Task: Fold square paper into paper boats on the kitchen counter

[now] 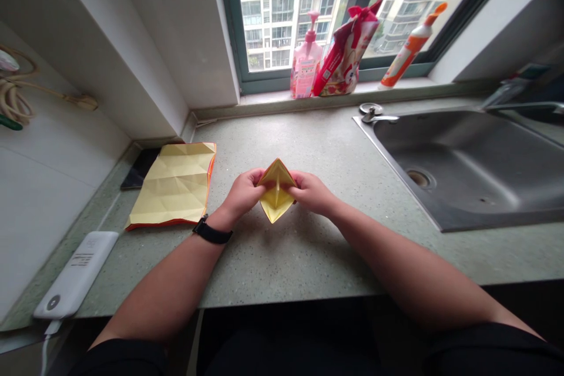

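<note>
Above the speckled worktop (pixel 308 258) beside the sink (pixel 476 170), the left hand (pixel 240 194) and right hand (pixel 311 191) each pinched the folded yellow paper (pixel 276 191) in a closed grip.

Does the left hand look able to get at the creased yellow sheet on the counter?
Probably yes: the creased sheet lies just beside the left hand, nothing between them, though that hand pinches the folded paper.

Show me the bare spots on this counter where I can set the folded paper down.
Free: the counter strip behind the folded yellow paper, bordered by the creased sheet, the windowsill and the sink. The near strip between the paper and the counter's front edge is also free. Crowded: the left end, with creased sheet, dark phone and power bank.
</note>
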Action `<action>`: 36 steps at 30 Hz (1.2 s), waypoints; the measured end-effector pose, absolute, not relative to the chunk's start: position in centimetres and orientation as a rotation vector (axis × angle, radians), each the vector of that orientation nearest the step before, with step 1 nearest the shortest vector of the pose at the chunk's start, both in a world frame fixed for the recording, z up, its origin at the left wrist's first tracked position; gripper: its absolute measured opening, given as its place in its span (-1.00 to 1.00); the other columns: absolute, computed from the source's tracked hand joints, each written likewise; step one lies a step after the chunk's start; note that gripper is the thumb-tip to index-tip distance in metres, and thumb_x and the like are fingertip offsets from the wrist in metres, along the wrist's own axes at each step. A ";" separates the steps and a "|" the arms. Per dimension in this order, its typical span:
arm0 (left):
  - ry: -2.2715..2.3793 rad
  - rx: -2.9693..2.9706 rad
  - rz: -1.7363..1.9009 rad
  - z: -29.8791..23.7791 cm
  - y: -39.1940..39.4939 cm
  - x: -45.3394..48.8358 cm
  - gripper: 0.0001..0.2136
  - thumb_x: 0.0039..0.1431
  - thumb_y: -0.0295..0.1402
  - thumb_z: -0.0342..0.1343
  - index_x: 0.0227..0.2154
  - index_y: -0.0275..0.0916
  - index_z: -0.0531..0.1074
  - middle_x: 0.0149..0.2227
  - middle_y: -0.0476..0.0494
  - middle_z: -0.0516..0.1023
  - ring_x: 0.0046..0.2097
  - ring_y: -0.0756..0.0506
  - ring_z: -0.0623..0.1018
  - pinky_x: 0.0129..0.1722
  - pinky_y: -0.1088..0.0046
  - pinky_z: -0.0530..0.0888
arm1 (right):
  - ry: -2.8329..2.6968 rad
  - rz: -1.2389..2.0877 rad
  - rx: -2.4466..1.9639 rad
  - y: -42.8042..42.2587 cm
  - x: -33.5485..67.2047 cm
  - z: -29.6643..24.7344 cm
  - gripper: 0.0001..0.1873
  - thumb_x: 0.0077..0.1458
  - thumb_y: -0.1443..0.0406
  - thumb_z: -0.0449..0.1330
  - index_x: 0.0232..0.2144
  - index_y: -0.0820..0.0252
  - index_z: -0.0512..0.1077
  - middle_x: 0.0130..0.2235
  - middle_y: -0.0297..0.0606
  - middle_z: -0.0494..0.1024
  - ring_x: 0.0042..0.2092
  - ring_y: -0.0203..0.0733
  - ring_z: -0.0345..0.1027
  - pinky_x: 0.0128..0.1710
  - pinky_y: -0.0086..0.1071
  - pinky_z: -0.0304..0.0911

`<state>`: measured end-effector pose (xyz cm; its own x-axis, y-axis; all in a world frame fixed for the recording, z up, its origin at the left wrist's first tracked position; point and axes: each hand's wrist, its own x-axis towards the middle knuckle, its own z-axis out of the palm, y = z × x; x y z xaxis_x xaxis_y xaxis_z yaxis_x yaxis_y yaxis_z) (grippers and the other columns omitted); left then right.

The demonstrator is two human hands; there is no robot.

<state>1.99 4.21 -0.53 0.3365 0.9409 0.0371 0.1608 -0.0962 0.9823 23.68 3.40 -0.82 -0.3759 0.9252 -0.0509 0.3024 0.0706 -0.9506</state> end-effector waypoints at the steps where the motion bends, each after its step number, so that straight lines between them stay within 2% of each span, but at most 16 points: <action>1: 1.050 1.530 0.923 -0.5 4.2 2.0 -0.74 0.21 -0.17 0.30 -0.18 -0.26 0.62 -0.21 -0.16 0.70 -0.24 -0.13 0.63 -0.29 0.45 0.50 | -1.735 1.356 -1.223 3.5 23.8 -0.9 -0.90 0.11 0.27 0.19 -0.31 0.13 0.48 -0.44 -0.36 0.52 -0.43 -0.22 0.39 -0.44 -0.38 0.26; 5: 1.148 1.666 0.928 -0.3 4.0 1.8 -0.68 0.29 -0.06 0.24 -0.17 -0.24 0.64 -0.26 -0.14 0.70 -0.26 -0.14 0.63 -0.29 0.43 0.50 | -1.766 1.467 -1.248 3.8 24.1 -1.1 -0.90 0.05 0.31 0.21 -0.32 0.13 0.49 -0.44 -0.36 0.53 -0.42 -0.23 0.40 -0.44 -0.40 0.25; 10: 1.245 1.917 0.905 0.3 3.6 1.7 -0.63 0.41 -0.06 0.09 -0.27 -0.21 0.65 -0.38 -0.08 0.65 -0.34 -0.11 0.57 -0.38 0.44 0.39 | -1.829 1.526 -1.222 3.8 24.5 -1.1 -0.94 0.07 0.33 0.18 -0.38 0.10 0.47 -0.44 -0.35 0.54 -0.41 -0.21 0.42 -0.43 -0.40 0.28; 13: 1.251 1.929 0.898 0.3 3.6 1.7 -0.63 0.42 -0.04 0.09 -0.22 -0.21 0.66 -0.37 -0.08 0.66 -0.34 -0.11 0.58 -0.39 0.44 0.41 | -1.831 1.528 -1.205 3.8 24.6 -0.9 -0.93 0.08 0.31 0.17 -0.38 0.11 0.47 -0.45 -0.35 0.54 -0.43 -0.20 0.42 -0.46 -0.40 0.27; 17: 1.276 2.013 0.874 0.2 3.5 1.6 -0.64 0.36 -0.03 0.22 0.00 -0.19 0.65 -0.28 -0.10 0.70 -0.36 -0.09 0.61 -0.37 0.45 0.48 | -1.872 1.513 -1.231 3.8 24.6 -0.6 -0.93 0.08 0.31 0.19 -0.38 0.12 0.49 -0.43 -0.33 0.58 -0.43 -0.20 0.44 -0.46 -0.41 0.29; 21: 1.270 2.163 0.942 0.5 3.1 1.6 -0.67 0.40 -0.12 0.19 0.06 -0.19 0.61 -0.04 -0.21 0.72 -0.22 -0.12 0.66 -0.32 0.45 0.55 | -1.940 1.492 -1.238 3.7 24.5 -0.4 -0.93 0.12 0.32 0.18 -0.37 0.12 0.49 -0.43 -0.36 0.57 -0.44 -0.24 0.42 -0.45 -0.42 0.25; 24: 1.256 2.173 1.011 0.7 2.8 1.7 -0.70 0.42 -0.17 0.16 0.04 -0.21 0.60 -0.01 -0.23 0.70 -0.21 -0.10 0.66 -0.32 0.46 0.57 | -2.020 1.437 -1.249 3.6 24.4 -0.4 -0.92 0.12 0.35 0.17 -0.39 0.12 0.47 -0.44 -0.40 0.54 -0.43 -0.27 0.39 -0.44 -0.44 0.20; 29: 1.216 2.063 1.073 0.7 2.8 2.0 -0.78 0.41 -0.21 0.14 -0.17 -0.23 0.61 -0.18 -0.17 0.71 -0.30 -0.07 0.64 -0.32 0.47 0.57 | -2.139 1.265 -1.325 3.3 24.2 -0.1 -0.90 0.17 0.36 0.18 -0.39 0.12 0.49 -0.43 -0.40 0.56 -0.39 -0.26 0.43 -0.40 -0.42 0.19; 32: 1.284 2.005 1.106 0.6 3.1 2.0 -0.79 0.38 -0.20 0.18 -0.30 -0.20 0.58 -0.31 -0.10 0.68 -0.34 -0.07 0.62 -0.32 0.45 0.53 | -2.098 1.153 -1.385 3.1 24.2 0.2 -0.89 0.26 0.27 0.22 -0.21 0.10 0.55 -0.45 -0.41 0.56 -0.40 -0.22 0.45 -0.38 -0.39 0.22; 36: 1.470 1.862 1.161 0.5 4.1 1.1 -0.77 0.34 -0.17 0.19 -0.36 -0.18 0.54 -0.39 -0.04 0.64 -0.38 -0.08 0.59 -0.35 0.44 0.46 | -1.977 0.791 -1.356 2.9 24.8 0.8 -0.57 0.39 0.06 0.18 0.16 0.14 0.48 -0.48 -0.44 0.51 -0.41 -0.19 0.42 -0.30 -0.33 0.24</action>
